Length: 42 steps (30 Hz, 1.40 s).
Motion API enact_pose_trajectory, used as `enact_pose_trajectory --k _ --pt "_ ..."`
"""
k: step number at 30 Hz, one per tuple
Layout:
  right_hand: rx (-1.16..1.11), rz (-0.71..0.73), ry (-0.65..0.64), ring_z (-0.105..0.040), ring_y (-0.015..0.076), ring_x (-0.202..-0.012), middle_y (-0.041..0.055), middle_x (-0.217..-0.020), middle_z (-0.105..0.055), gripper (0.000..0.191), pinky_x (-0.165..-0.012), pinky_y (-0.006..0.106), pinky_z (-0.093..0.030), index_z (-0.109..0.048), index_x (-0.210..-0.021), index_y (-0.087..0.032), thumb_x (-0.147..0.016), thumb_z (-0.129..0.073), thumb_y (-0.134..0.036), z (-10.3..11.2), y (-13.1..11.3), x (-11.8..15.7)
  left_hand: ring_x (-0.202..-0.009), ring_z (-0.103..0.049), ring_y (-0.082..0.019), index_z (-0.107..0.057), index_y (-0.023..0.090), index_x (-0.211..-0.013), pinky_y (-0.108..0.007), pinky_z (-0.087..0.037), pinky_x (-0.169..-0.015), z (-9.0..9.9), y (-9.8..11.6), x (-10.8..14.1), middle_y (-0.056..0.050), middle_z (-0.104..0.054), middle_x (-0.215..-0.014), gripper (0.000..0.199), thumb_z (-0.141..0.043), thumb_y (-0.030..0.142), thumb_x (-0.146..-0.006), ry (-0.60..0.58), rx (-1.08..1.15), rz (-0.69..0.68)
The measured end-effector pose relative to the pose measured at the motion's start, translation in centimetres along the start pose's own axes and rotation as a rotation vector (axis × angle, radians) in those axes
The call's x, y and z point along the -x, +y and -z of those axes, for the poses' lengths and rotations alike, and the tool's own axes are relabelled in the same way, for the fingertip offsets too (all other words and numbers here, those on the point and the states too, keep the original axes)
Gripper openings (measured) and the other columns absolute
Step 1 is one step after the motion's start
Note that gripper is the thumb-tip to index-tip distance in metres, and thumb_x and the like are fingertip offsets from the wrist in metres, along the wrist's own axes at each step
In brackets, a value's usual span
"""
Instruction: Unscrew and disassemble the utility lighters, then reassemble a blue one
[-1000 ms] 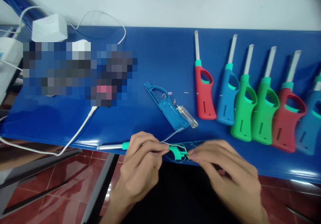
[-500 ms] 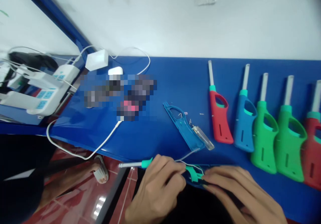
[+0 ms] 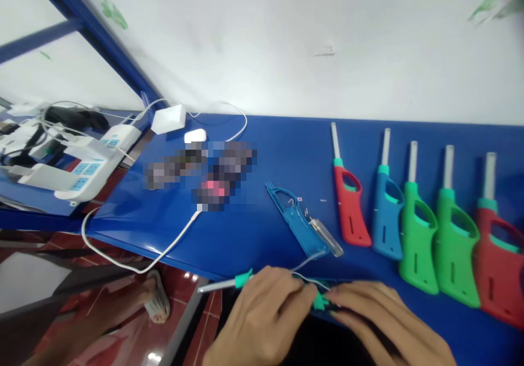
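Note:
An opened lighter with a metal tube [image 3: 216, 286] and teal parts lies at the table's front edge. My left hand [image 3: 266, 314] is closed round its middle, thumb at the teal trigger piece [image 3: 320, 301]. At the lighter's right end, my right hand [image 3: 380, 317] pinches it with its fingertips; the exact part is hidden. A thin white wire loops between my hands. Beyond them lie a loose blue half shell [image 3: 305, 232] and a clear fuel tank [image 3: 327, 237], with a pale tube running toward the held lighter.
Several finished-looking lighters, among them a red one [image 3: 352, 213] and a blue one [image 3: 388, 218], stand in a row at the right. Tiny metal bits lie by the shell. A white cable [image 3: 141, 271], blurred devices and a power strip [image 3: 98, 164] are at the left; a person's foot shows below.
The view has tilted up, so the table sits lower. My left thumb has moved right onto the teal trigger piece, and the lighter's metal tube now slants down to the left.

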State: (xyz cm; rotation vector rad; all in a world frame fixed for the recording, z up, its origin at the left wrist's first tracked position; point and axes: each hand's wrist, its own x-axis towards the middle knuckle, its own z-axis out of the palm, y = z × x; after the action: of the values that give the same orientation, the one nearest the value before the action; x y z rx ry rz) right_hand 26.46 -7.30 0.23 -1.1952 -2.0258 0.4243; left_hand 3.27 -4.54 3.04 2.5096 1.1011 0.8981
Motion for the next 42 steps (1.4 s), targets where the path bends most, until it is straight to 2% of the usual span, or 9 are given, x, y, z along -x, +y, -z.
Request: enact_pose_trajectory --k 2,6,11,22,28,31,34,39,42 --pt "-0.033 -0.076 -0.03 -0.074 0.0126 -0.095 -0.0029 -0.103 -0.078 0.016 -0.088 0.02 -0.058 -0.069 -0.115 -0.028 -0.102 -0.061 -0.024 0.2 -0.5 0.2 -0.08 -0.07 -0.017 -0.072 0.013 -0.11 -0.03 -0.059 -0.074 -0.2 -0.1 -0.2 -0.006 -0.074 -0.089 0.03 -0.042 0.012 -0.11 0.046 0.029 -0.029" --pt "-0.108 -0.234 -0.099 -0.068 0.0146 -0.11 0.0006 -0.118 -0.073 0.034 -0.098 0.026 -0.054 -0.062 -0.132 -0.029 -0.102 -0.054 -0.014 0.6 -1.4 0.6 -0.089 -0.07 -0.02 -0.072 0.01 -0.11 -0.035 -0.058 -0.079 -0.6 -0.4 -0.1 -0.009 -0.075 -0.093 0.024 -0.048 0.006 -0.106 0.052 0.076 -0.056" --pt "-0.11 -0.316 -0.162 -0.066 0.015 -0.116 0.0001 -0.125 -0.071 0.039 -0.104 0.029 -0.052 -0.057 -0.138 -0.031 -0.102 -0.055 -0.016 1.2 -1.6 0.6 -0.092 -0.069 -0.02 -0.072 0.011 -0.114 -0.035 -0.057 -0.079 -1.1 -0.9 0.5 -0.009 -0.074 -0.098 0.024 -0.052 0.002 -0.103 0.054 0.146 -0.04" --pt "-0.065 -0.253 -0.144 -0.069 0.0167 -0.108 0.0019 -0.116 -0.073 0.033 -0.093 0.03 -0.058 -0.064 -0.131 -0.03 -0.099 -0.065 -0.02 1.2 -1.7 0.3 -0.091 -0.063 -0.019 -0.072 0.011 -0.118 -0.034 -0.053 -0.076 -1.2 -0.4 0.5 -0.007 -0.071 -0.096 0.024 -0.059 0.002 -0.1 0.031 0.182 0.01" --pt "-0.018 -0.171 -0.117 -0.069 0.0169 -0.103 0.0025 -0.115 -0.071 0.031 -0.087 0.032 -0.056 -0.07 -0.126 -0.032 -0.098 -0.068 -0.018 0.8 -1.6 0.4 -0.093 -0.062 -0.018 -0.072 0.014 -0.121 -0.035 -0.052 -0.082 -0.5 -0.1 0.1 -0.006 -0.073 -0.099 0.033 -0.053 -0.003 -0.1 -0.06 0.15 0.061" --pt "-0.011 -0.162 -0.045 -0.069 0.0182 -0.099 0.0033 -0.109 -0.073 0.031 -0.086 0.034 -0.056 -0.072 -0.121 -0.029 -0.095 -0.07 -0.013 0.3 -1.6 0.5 -0.098 -0.063 -0.018 -0.069 0.015 -0.129 -0.036 -0.049 -0.085 -0.7 -0.2 0.5 -0.005 -0.077 -0.104 0.044 -0.054 -0.01 -0.095 -0.037 0.103 0.05" --pt "0.015 -0.158 -0.007 -0.069 0.0184 -0.097 0.0039 -0.106 -0.073 0.029 -0.085 0.034 -0.056 -0.074 -0.118 -0.026 -0.093 -0.072 -0.011 0.0 -1.8 0.5 -0.098 -0.065 -0.018 -0.066 0.016 -0.131 -0.035 -0.048 -0.084 -1.0 -0.2 0.7 -0.002 -0.079 -0.104 0.04 -0.063 -0.004 -0.096 0.01 0.128 0.108" --pt "0.116 -0.17 -0.051 -0.067 0.0181 -0.093 0.0029 -0.103 -0.069 0.032 -0.081 0.034 -0.053 -0.073 -0.124 -0.032 -0.094 -0.075 -0.022 -0.3 -2.1 0.5 -0.096 -0.066 -0.016 -0.068 0.017 -0.122 -0.034 -0.047 -0.085 -1.1 -0.1 0.6 -0.001 -0.079 -0.104 0.03 -0.067 0.001 -0.097 0.057 0.157 0.158" --pt "0.137 -0.177 -0.048 -0.066 0.0179 -0.093 0.0025 -0.104 -0.068 0.031 -0.083 0.034 -0.051 -0.073 -0.123 -0.032 -0.094 -0.074 -0.021 -0.5 -2.2 0.4 -0.101 -0.067 -0.017 -0.067 0.017 -0.122 -0.034 -0.049 -0.088 -1.0 -0.2 0.7 -0.001 -0.079 -0.107 0.032 -0.066 -0.001 -0.096 0.048 0.163 0.157"
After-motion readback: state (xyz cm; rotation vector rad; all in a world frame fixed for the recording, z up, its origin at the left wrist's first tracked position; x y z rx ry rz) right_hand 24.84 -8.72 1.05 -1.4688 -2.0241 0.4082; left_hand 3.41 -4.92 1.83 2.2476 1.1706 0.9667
